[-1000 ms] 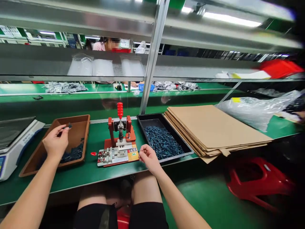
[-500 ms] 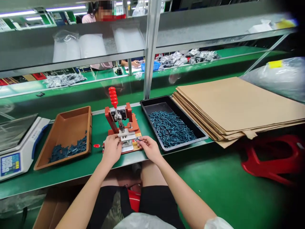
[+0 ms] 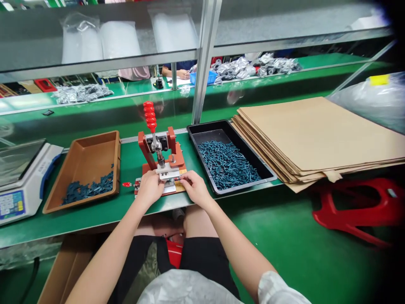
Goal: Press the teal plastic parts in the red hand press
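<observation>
A hand press (image 3: 161,158) with an upright red ribbed handle (image 3: 149,116) and reddish-brown frame stands before me on the green bench. My left hand (image 3: 151,187) lies against the left side of its metal block (image 3: 167,172), fingers bent together; what they grip, if anything, is hidden. At the block's right side, my right hand (image 3: 193,185) pinches a small dark-blue part, mostly covered by the fingertips. Many similar blue parts (image 3: 226,164) fill the black tray (image 3: 268,176) on the right. Flat-looking blue pieces (image 3: 90,190) lie in the brown tray (image 3: 91,145) on the left.
A weighing scale (image 3: 25,181) stands at far left. Stacked brown cardboard sheets (image 3: 319,135) lie right of the black tray, and a red stool (image 3: 354,211) is below. A metal post (image 3: 204,63) rises behind the press. Across the bench, another person's hand (image 3: 182,74) shows near a blue basket.
The view has tilted down slightly. My right hand has moved in closer to the block with the small part, which is now more hidden. My left hand stays beside the block; the red handle remains upright.
</observation>
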Demonstrator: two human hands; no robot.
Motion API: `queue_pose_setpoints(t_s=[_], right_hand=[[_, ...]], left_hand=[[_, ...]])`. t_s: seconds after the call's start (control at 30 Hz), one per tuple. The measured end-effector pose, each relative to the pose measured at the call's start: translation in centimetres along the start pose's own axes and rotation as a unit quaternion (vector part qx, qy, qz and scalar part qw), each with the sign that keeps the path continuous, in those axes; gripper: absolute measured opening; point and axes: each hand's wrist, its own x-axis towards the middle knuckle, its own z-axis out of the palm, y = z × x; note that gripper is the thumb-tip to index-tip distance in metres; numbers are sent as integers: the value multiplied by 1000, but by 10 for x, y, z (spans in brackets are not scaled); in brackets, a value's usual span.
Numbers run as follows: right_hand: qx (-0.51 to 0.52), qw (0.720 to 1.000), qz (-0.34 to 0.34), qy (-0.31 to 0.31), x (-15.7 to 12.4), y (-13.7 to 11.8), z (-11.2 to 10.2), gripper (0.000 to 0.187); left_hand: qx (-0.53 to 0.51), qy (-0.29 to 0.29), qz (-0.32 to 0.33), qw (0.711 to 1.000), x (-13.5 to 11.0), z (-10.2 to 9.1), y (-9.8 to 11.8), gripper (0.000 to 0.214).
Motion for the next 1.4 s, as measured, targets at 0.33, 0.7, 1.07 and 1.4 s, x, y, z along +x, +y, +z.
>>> queue_pose_setpoints(t_s=[0.33,0.7,1.07,1.4], right_hand=[[-1,995,-62,-74,25,-10,31,23],[-65,994,-70,-53,21,-7,36,22],[-79,990,-108,-46,18,-9,33,27],[-72,991,-108,-43,17,-9,34,24]], left_hand=[[-91,-76,47,992,2,-19,-14,37],[-98,-60,45,992,0,-10,-19,27],[-84,30,104,991,-25,-12,-17,23],[-341,268,-128,892,-18,-5,-46,59]])
